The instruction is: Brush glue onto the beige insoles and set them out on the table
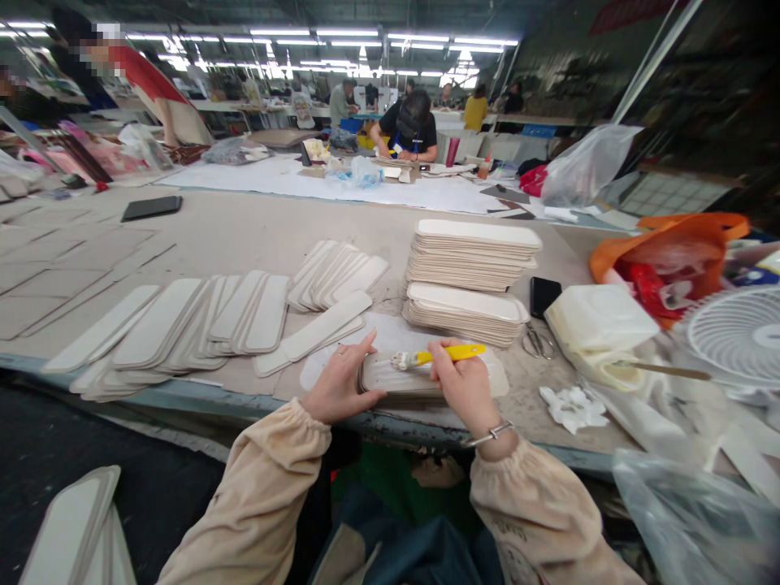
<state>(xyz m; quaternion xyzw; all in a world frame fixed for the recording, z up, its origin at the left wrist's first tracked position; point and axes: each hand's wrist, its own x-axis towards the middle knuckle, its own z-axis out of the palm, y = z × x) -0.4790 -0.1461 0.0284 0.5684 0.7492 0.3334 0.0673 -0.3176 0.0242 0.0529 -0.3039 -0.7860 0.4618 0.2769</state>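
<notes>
My right hand (pixel 466 383) grips a brush with a yellow handle (pixel 451 354), whose whitish bristles touch the top of a low stack of long, round-cornered panels (pixel 393 380). The top panel looks streaked with something pale and wet. My left hand (pixel 344 382) clasps the left end of this stack, thumb along the near side and fingers at the far side. Beyond the brush stand two taller piles of similar panels (pixel 469 305). Off to the left, many pale panels (pixel 158 325) lie fanned out in overlapping rows.
A black phone (pixel 544 296), scissors (pixel 537 341), a white plastic container (pixel 603 325) with a stick, crumpled tissue (pixel 573 408) and a white fan (pixel 740 333) crowd the right side. An orange bag (pixel 670 236) sits behind. A person (pixel 411 126) works across the table. More panels (pixel 79 536) lie lower left.
</notes>
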